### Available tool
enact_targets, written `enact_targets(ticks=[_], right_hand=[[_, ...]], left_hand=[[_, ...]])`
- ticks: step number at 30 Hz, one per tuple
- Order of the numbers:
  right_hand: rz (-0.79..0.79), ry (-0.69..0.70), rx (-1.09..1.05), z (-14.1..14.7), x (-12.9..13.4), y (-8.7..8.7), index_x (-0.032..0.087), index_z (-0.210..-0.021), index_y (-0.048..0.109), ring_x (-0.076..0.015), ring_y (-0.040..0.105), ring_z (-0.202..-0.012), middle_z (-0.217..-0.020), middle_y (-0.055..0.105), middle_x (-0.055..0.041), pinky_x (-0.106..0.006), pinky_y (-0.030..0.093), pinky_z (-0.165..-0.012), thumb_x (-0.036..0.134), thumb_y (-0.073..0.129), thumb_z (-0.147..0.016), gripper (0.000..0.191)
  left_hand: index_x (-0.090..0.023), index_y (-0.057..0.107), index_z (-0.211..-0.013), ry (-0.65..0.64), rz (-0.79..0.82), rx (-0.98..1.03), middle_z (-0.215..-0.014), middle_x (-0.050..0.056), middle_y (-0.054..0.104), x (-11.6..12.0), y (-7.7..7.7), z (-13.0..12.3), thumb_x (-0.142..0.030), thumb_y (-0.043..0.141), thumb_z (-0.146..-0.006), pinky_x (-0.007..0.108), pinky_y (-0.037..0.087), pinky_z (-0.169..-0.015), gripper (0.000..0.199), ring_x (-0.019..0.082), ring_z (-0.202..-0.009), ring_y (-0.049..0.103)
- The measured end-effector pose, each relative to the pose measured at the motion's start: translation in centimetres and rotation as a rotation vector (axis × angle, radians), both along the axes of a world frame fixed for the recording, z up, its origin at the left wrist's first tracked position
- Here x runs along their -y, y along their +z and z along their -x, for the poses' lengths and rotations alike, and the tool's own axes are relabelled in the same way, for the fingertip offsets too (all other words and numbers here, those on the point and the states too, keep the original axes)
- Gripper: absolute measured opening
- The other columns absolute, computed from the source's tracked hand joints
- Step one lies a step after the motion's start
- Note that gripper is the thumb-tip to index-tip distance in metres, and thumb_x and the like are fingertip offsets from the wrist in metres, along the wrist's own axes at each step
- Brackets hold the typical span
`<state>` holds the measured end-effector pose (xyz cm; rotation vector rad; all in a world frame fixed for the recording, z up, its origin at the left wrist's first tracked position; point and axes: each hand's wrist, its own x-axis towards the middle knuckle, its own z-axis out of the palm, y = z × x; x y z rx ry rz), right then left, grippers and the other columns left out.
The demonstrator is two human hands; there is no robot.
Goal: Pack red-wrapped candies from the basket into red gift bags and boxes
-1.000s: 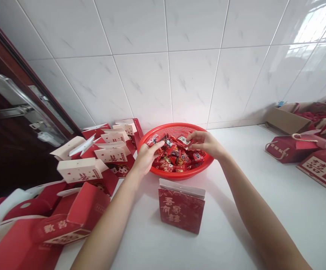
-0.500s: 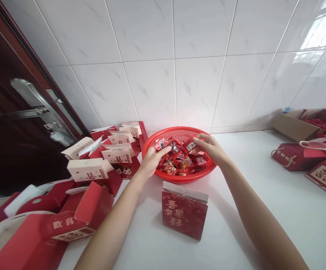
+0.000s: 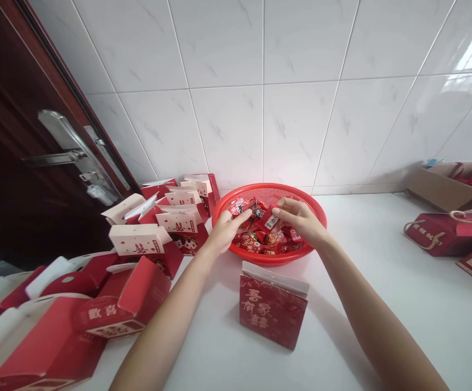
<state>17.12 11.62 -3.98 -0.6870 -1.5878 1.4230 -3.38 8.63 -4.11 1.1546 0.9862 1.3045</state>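
A red perforated plastic basket (image 3: 269,260) stands against the wall, filled with small red wrapped snack packets (image 3: 274,239). Over its left side, my left hand (image 3: 224,232) is closed, with its thumb pressed on red packets (image 3: 239,206); how many it holds I cannot tell. My right hand (image 3: 301,220) pinches one red packet with a pale label (image 3: 271,219) between thumb and fingers, above the heap. In front of the basket, near my forearms, a dark red gift box (image 3: 272,312) with gold characters stands upright, its pale top flaps raised.
Several red and cream gift boxes (image 3: 138,239) crowd the left of the white table (image 3: 366,244), beside a dark door (image 3: 24,108) with a metal handle. At right are red boxes with rope handles (image 3: 443,233) and a brown carton (image 3: 439,187). White tiles line the wall.
My right hand has drawn its packet left and slightly down, nearer my left hand. The left hand keeps its place at the basket's left side. The whole view has shifted slightly.
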Motion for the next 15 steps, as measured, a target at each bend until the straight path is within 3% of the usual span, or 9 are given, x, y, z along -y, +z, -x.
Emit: enact_targets(ticks=[8, 15], right_hand=[[0.059, 0.009, 0.081, 1.25, 0.26, -0.68, 0.020, -0.078, 0.054, -0.0223, 0.078, -0.073, -0.073, 0.069, 0.0008, -0.037, 0.064, -0.074, 0.050, 0.082, -0.078, 0.040], [0.083, -0.012, 0.077, 1.23, 0.39, -0.57, 0.021, -0.076, 0.053, -0.0209, 0.078, -0.067, -0.067, 0.068, 0.0028, -0.034, 0.063, -0.071, 0.045, 0.082, -0.078, 0.038]], left_hand=[[-0.019, 0.077, -0.099, 0.067, 0.026, -0.029, -0.104, 0.007, 0.079, -0.11, -0.16, 0.17, -0.046, 0.090, -0.065, 0.030, 0.059, -0.066, 0.045, 0.026, -0.092, 0.073], [-0.020, 0.077, -0.101, 0.019, 0.013, -0.074, -0.106, 0.008, 0.079, -0.04, -0.03, 0.24, -0.045, 0.088, -0.068, 0.032, 0.059, -0.067, 0.043, 0.028, -0.093, 0.073]])
